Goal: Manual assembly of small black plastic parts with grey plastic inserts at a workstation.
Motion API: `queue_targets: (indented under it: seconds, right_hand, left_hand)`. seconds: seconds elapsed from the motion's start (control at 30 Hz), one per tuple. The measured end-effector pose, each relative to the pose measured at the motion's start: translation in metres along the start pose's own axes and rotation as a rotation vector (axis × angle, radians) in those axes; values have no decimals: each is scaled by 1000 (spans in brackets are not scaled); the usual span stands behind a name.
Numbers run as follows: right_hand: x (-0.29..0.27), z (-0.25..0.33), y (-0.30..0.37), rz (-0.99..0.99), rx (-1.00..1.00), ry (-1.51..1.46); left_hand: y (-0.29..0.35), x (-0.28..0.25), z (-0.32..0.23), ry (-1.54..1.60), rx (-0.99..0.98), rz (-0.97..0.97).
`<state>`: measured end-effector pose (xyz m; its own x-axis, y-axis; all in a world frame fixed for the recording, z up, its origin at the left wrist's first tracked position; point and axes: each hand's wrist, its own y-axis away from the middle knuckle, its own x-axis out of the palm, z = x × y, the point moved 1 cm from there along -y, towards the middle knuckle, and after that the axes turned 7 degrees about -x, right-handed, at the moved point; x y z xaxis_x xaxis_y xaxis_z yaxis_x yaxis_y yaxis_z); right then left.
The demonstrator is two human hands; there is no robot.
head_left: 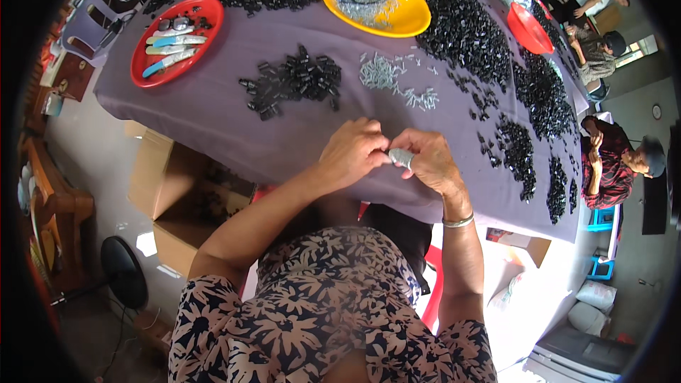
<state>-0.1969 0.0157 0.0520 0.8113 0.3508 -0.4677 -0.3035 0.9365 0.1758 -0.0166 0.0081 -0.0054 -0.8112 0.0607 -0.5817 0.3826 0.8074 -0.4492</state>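
Observation:
Close to the near edge of the cloth, my left hand [352,150] and my right hand [429,159] meet with fingertips pinched together. Whatever lies between them is too small and covered to make out. A whitish-grey wrapping [401,157] shows around a finger of my right hand. Just beyond my hands, a loose heap of small black plastic pieces [308,76] lies to the left. To its right is a scatter of short pale grey pins [379,72].
The purple-grey tablecloth [284,138] also bears a red plate [216,14] with several blue-and-white handled tools, a yellow plate [413,13] of pale pins, a red bowl [530,30] and long heaps of black pieces [464,25]. An open cardboard box [152,174] stands below left. Other people sit around.

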Motion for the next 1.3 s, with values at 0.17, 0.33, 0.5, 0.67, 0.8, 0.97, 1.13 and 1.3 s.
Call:
queue_targets:
  seconds: [0.17,0.33,0.5,0.67,0.8,0.97,1.13,1.3]
  right_hand:
    - [-3,-1,-3,55,56,-180]
    - [-8,0,-5,149,110,-150]
    - [-15,0,-11,236,179,-253]
    - [-15,-2,-16,240,186,-191]
    - [-15,-1,-22,243,184,-176]
    - [-17,-7,-26,298,198,-216]
    - [-16,0,-27,351,217,-216]
    - [-16,6,-33,379,234,-74]
  left_hand:
    - [0,3,1,45,-14,-18]
    - [4,5,-1,29,4,-45]
    - [4,5,-1,75,-26,-20]
    - [0,2,-3,119,-22,10]
    - [-5,1,-5,261,-201,-17]
    - [-7,2,-2,237,-216,55]
    - [-4,0,-1,200,-196,42]
    - [-8,0,-5,117,-157,51]
